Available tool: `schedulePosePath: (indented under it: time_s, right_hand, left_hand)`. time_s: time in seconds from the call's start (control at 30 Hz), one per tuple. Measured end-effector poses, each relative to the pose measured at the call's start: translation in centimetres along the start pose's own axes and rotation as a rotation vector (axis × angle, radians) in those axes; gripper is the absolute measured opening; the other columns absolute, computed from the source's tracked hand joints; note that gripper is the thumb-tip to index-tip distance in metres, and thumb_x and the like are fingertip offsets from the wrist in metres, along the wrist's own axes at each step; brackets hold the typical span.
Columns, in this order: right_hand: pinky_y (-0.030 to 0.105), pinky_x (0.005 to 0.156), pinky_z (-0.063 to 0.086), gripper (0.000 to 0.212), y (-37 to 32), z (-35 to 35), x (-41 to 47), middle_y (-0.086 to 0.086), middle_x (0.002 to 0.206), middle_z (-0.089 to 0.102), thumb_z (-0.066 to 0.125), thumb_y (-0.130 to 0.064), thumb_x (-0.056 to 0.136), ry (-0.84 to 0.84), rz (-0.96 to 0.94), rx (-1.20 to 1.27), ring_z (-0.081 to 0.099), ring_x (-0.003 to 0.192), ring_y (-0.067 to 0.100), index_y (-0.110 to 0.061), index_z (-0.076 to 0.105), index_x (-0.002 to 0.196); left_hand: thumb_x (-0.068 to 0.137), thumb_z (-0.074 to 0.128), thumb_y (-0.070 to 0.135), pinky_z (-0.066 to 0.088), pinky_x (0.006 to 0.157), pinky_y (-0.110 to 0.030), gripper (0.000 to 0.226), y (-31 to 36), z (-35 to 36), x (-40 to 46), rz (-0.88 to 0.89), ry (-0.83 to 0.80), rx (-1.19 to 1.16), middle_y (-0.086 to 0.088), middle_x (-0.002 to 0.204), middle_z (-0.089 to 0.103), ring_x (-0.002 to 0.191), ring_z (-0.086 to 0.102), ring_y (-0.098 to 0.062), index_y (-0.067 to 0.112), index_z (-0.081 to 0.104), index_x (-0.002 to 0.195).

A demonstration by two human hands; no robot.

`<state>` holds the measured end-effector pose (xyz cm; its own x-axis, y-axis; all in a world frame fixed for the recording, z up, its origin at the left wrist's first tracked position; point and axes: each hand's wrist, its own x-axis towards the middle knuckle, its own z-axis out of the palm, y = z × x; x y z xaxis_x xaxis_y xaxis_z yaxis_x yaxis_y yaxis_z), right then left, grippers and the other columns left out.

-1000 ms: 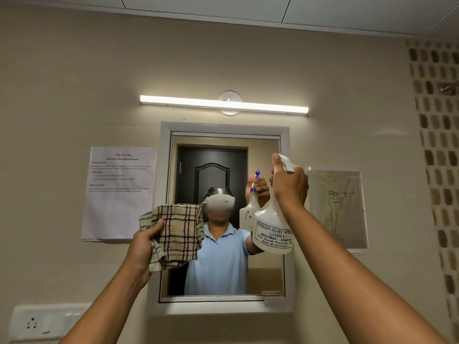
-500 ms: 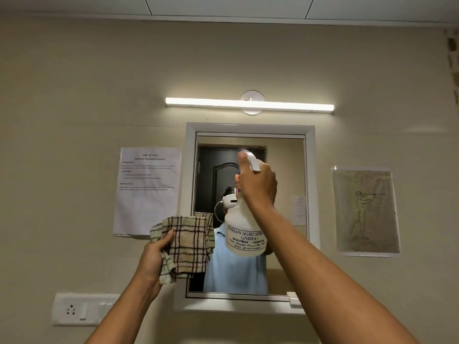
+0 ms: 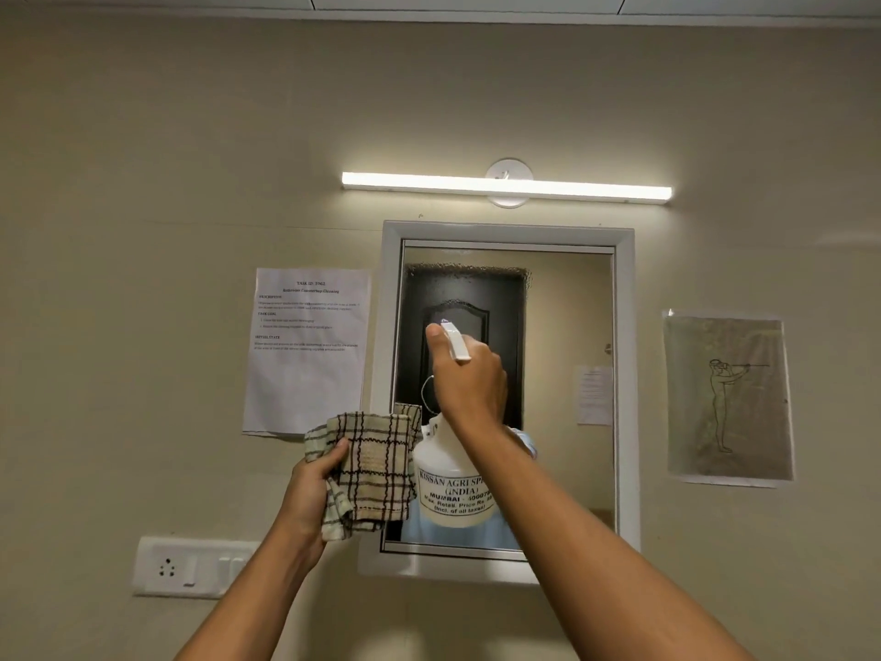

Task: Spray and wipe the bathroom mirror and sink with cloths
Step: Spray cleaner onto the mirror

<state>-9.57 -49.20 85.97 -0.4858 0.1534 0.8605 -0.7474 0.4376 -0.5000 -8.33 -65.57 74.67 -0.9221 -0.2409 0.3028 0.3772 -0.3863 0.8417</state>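
A white-framed mirror (image 3: 567, 326) hangs on the beige wall, with fine spray droplets across its upper glass. My right hand (image 3: 469, 379) grips the neck and trigger of a white spray bottle (image 3: 453, 489), nozzle toward the mirror. My left hand (image 3: 312, 489) holds a beige checked cloth (image 3: 372, 465) raised at the mirror's lower left edge. The sink is out of view.
A lit tube light (image 3: 505, 186) runs above the mirror. A printed task sheet (image 3: 307, 350) is taped left of it, a drawing sheet (image 3: 727, 398) right of it. A white switch and socket plate (image 3: 195, 565) sits at lower left.
The view has shifted left, so the mirror sits further right. My right hand with the bottle moved left across the glass. Droplets now show on the upper mirror.
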Motion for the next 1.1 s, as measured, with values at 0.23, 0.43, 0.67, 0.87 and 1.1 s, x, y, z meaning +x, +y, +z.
schedulePosePath:
  time_s: [0.23, 0.43, 0.67, 0.87, 1.1]
  right_hand:
    - [0.023, 0.057, 0.043, 0.045, 2.7, -1.8, -1.2, -0.002, 0.076, 0.065, 0.044, -0.054, 0.098, 0.058, 0.052, -0.053, 0.061, 0.072, 0.012, -0.017, 0.068, 0.086]
    - [0.019, 0.052, 0.036, 0.046, 4.9, -6.3, -0.5, -0.003, 0.079, 0.066, 0.043, -0.054, 0.098, 0.174, 0.11, -0.097, 0.061, 0.07, 0.01, -0.016, 0.068, 0.089]
    - [0.024, 0.055, 0.044, 0.041, 8.4, -11.4, -0.4, -0.001, 0.073, 0.062, 0.047, -0.053, 0.097, 0.293, 0.178, -0.141, 0.061, 0.068, 0.015, -0.02, 0.064, 0.081]
    - [0.022, 0.052, 0.036, 0.043, 11.2, -13.0, -2.3, -0.001, 0.071, 0.06, 0.047, -0.053, 0.097, 0.33, 0.239, -0.172, 0.057, 0.063, 0.011, -0.016, 0.063, 0.082]
    - [0.02, 0.051, 0.039, 0.045, 11.1, -11.0, -4.8, 0.0, 0.073, 0.063, 0.045, -0.054, 0.096, 0.235, 0.227, -0.176, 0.059, 0.065, 0.012, -0.017, 0.067, 0.085]
  left_hand:
    - [0.1, 0.049, 0.026, 0.061, 0.06, -0.042, 0.034, -0.6, 0.8, 0.2, -0.01, -0.033, -0.028, -0.018, 0.096, 0.076, 0.078, 0.075, -0.031, 0.002, 0.068, 0.114]
    - [0.101, 0.048, 0.024, 0.062, 0.061, -0.04, 0.028, -1.7, 1.9, 0.1, -0.001, -0.062, -0.026, -0.013, 0.089, 0.077, 0.075, 0.076, -0.028, 0.007, 0.07, 0.105]
    - [0.101, 0.047, 0.023, 0.062, 0.059, -0.04, 0.028, -3.0, 2.9, 0.1, -0.024, -0.069, -0.05, -0.014, 0.09, 0.077, 0.075, 0.076, -0.027, 0.006, 0.069, 0.108]
    - [0.1, 0.047, 0.023, 0.061, 0.057, -0.038, 0.028, -4.4, 2.9, -0.1, -0.047, -0.071, -0.064, -0.012, 0.087, 0.077, 0.074, 0.075, -0.027, 0.007, 0.069, 0.107]
    - [0.1, 0.048, 0.025, 0.061, 0.062, -0.039, 0.032, -5.1, 1.6, -0.7, -0.054, -0.031, -0.012, -0.015, 0.094, 0.077, 0.08, 0.075, -0.029, 0.005, 0.068, 0.113]
